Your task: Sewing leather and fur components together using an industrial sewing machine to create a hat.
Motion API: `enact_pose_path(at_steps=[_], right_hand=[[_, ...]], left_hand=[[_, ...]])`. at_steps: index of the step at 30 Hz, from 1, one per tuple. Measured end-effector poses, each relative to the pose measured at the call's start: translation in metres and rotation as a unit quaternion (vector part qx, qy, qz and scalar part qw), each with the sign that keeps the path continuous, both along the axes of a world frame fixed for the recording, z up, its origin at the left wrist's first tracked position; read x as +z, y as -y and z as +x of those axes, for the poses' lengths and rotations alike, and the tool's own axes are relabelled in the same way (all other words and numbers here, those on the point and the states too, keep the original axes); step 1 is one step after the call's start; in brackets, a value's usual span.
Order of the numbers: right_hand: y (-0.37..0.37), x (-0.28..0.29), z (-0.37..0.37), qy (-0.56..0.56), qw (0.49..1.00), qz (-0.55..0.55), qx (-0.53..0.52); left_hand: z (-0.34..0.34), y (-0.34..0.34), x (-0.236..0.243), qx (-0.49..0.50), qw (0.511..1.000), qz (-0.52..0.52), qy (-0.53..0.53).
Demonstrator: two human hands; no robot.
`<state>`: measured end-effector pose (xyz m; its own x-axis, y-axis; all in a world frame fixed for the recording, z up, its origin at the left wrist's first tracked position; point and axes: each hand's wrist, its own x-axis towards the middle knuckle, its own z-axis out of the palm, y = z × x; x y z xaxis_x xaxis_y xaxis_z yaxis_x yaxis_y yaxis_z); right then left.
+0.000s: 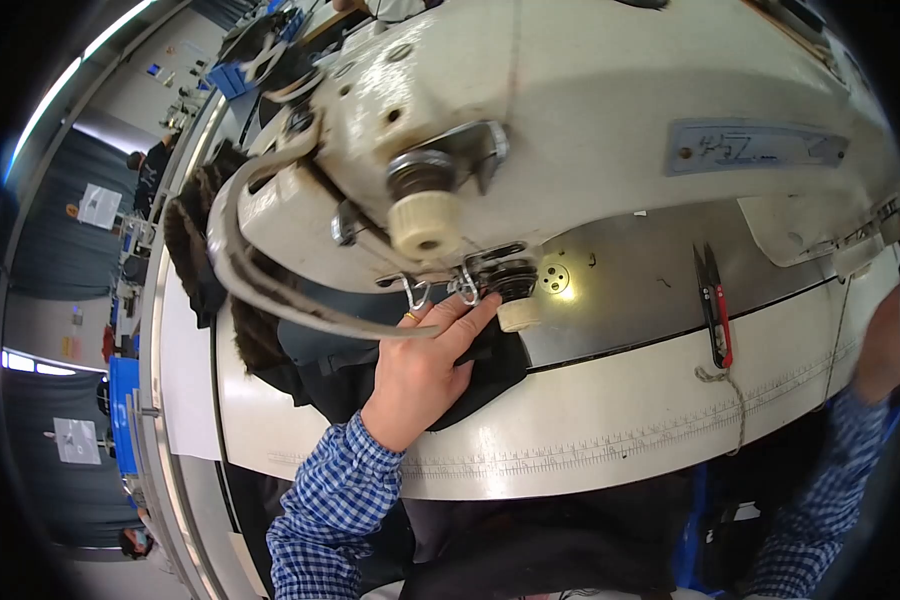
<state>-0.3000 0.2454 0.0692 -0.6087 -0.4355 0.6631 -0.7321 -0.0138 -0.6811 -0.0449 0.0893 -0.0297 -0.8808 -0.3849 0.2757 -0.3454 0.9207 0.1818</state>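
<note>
A white sewing machine [590, 90] fills the upper part of the view. Dark fabric [340, 370] with brown furry edges [255, 340] lies under its head, on the left. My left hand [420, 375] rests flat on this fabric, fingers stretched toward the needle area and apart. Its fingertips are partly hidden behind the metal thread guides and a tension knob [517, 315]. A ring is on one finger. My right hand [878, 345] is at the far right rim, beside the machine's base; its fingers are hidden.
Thread snips [717, 310] with a red handle lie on the machine bed, tied to a string [738, 405]. A printed ruler scale [570, 450] runs along the white table's front edge. At the far left, people [150, 170] sit by other workstations and a blue bin [232, 80].
</note>
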Motion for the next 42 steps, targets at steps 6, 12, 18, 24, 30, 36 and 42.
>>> enact_pose_path(at_steps=[6, 12, 18, 24, 30, 36, 42], right_hand=[[-0.001, -0.113, 0.026, -0.401, 0.854, 0.153, 0.294], [0.025, -0.118, 0.044, -0.439, 0.830, 0.151, 0.309], [0.026, -0.122, 0.043, -0.394, 0.838, 0.152, 0.346], [0.023, -0.119, 0.047, -0.380, 0.845, 0.163, 0.338], [0.028, -0.116, 0.046, -0.336, 0.859, 0.214, 0.321], [0.025, -0.107, 0.053, -0.359, 0.857, 0.240, 0.283], [0.024, -0.115, 0.056, -0.342, 0.862, 0.235, 0.291]], left_hand=[[-0.023, -0.006, -0.002, -0.026, 0.999, 0.015, -0.016], [-0.023, -0.010, 0.003, -0.006, 0.998, 0.068, -0.011], [-0.014, -0.003, -0.013, -0.003, 0.990, 0.119, -0.073], [-0.020, -0.011, -0.003, 0.047, 0.981, 0.146, -0.122], [-0.025, -0.010, 0.009, 0.076, 0.969, 0.229, -0.056], [-0.019, -0.007, -0.002, 0.008, 0.977, 0.150, -0.153], [-0.016, -0.006, 0.005, 0.036, 0.984, 0.143, -0.100]])
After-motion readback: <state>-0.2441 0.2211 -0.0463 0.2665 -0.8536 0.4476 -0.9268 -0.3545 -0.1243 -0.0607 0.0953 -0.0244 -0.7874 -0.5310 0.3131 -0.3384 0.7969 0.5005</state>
